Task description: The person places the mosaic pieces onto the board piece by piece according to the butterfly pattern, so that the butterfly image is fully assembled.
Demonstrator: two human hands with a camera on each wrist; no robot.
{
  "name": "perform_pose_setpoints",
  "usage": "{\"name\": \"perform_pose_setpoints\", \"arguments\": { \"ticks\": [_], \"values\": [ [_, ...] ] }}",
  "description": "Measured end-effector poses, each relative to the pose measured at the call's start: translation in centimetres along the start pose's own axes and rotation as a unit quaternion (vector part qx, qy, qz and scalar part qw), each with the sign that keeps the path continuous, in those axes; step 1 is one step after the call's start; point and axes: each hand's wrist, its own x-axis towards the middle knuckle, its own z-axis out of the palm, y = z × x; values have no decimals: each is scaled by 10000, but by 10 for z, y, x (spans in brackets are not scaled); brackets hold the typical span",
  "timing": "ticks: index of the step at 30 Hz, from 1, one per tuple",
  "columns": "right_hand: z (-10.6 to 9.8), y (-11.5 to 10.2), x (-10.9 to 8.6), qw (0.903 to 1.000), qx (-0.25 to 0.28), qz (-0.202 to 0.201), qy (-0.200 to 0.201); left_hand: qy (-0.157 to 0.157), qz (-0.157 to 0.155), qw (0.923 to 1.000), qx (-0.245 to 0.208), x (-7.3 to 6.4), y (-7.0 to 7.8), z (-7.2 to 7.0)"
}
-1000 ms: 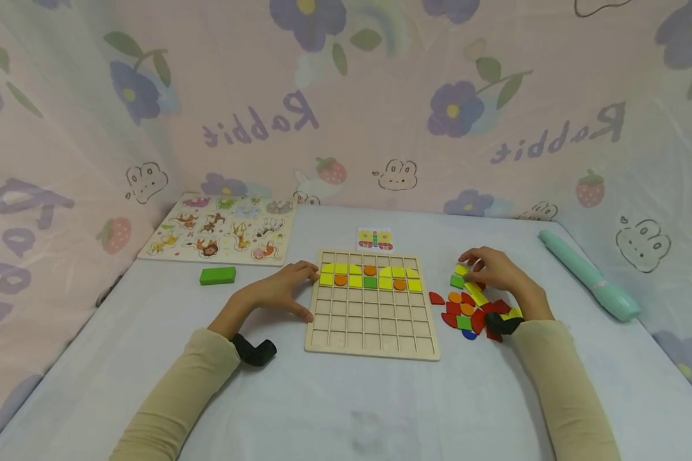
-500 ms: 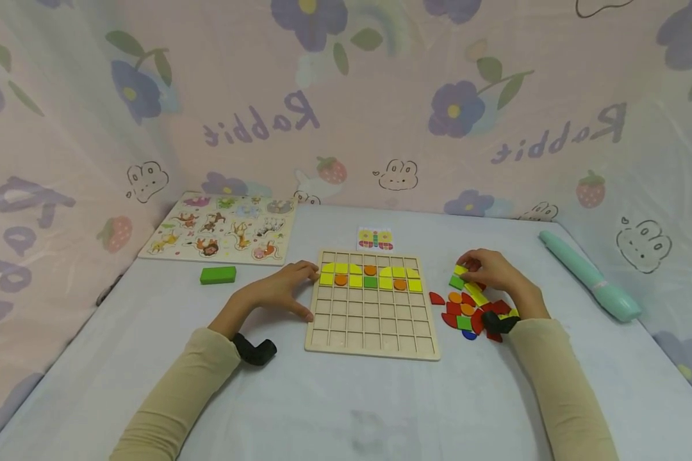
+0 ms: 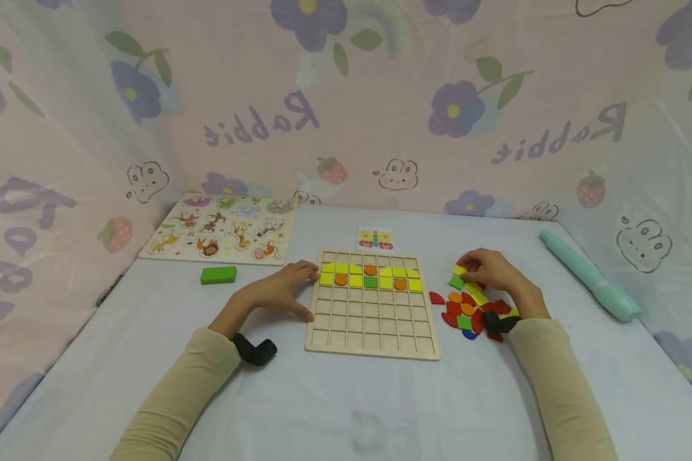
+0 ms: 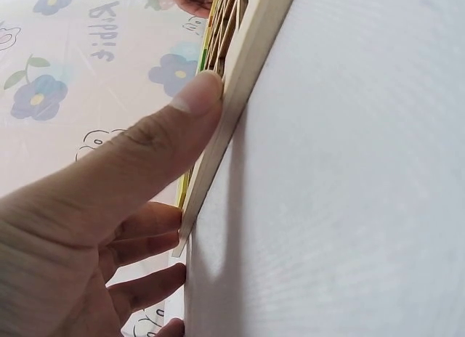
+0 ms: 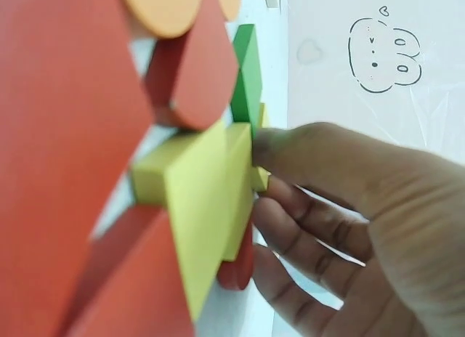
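Observation:
A wooden grid board [image 3: 369, 320] lies in the middle of the table, with yellow, orange and green pieces in two of its upper rows. Along its left edge my left hand [image 3: 282, 288] rests spread, thumb [image 4: 196, 97] at the rim and fingertips touching the side farther up. To the right, over a pile of coloured pieces, my right hand [image 3: 493, 272] pinches a small yellow piece [image 5: 260, 179] between thumb and fingers, partly hidden by them. A green square piece [image 3: 457, 281] sits beside it, and a longer yellow piece [image 3: 475, 294] lies below.
Red pieces [image 3: 452, 308], orange discs [image 3: 455, 298] and a blue piece [image 3: 469, 335] crowd the pile. A small butterfly pattern card [image 3: 375, 239] lies behind the board. Further left are an animal puzzle [image 3: 225, 230] and a green block [image 3: 218, 275]. A mint-coloured cylinder [image 3: 588, 275] lies far right.
The right hand has closed its fingers at the small yellow piece, shifting slightly left and down in the first half second. The left hand and the board stay put.

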Motion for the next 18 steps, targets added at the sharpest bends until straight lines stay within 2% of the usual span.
{"name": "perform_pose_setpoints", "arguments": {
  "ticks": [6,18],
  "values": [
    [2,0,3,9999,109,24,10,-1,-124,9999,45,0,-2,0],
    [0,3,2,10000,45,29,-40,19,-37,10000,49,0,0,0]
  ]
}}
